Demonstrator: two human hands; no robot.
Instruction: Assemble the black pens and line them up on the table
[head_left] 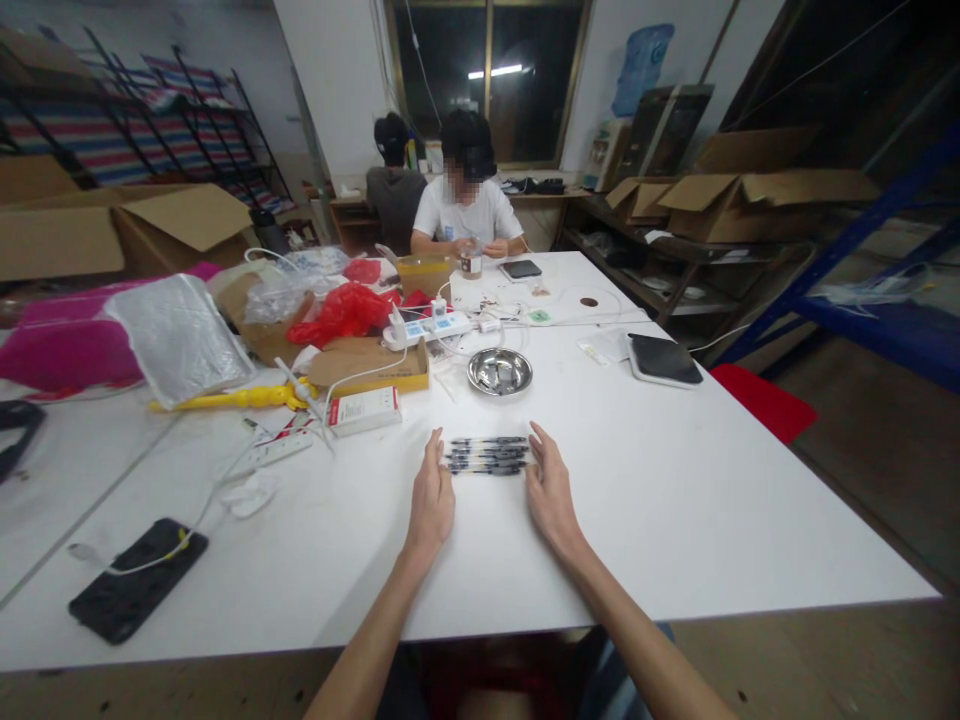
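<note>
Several black pens (488, 456) with clear barrels lie side by side on the white table (675, 520), their ends pointing left and right. My left hand (433, 494) stands on edge at their left ends, its fingers stretched forward. At the right ends is my right hand (552, 488), palm facing inward, also open with fingers extended. The palms appear to touch the pen tips or nearly so; I cannot tell which. Just beyond the pens sits a shiny round metal dish (500, 372) with small dark things in it that I cannot make out.
To the left are a white and red box (364, 411), a cardboard tray (412, 375), a power strip (427, 328), a red bag (345, 315) and a black phone-like slab (139, 578) with a cable. A dark tablet-like device (664, 360) lies right. A person (469, 200) sits opposite.
</note>
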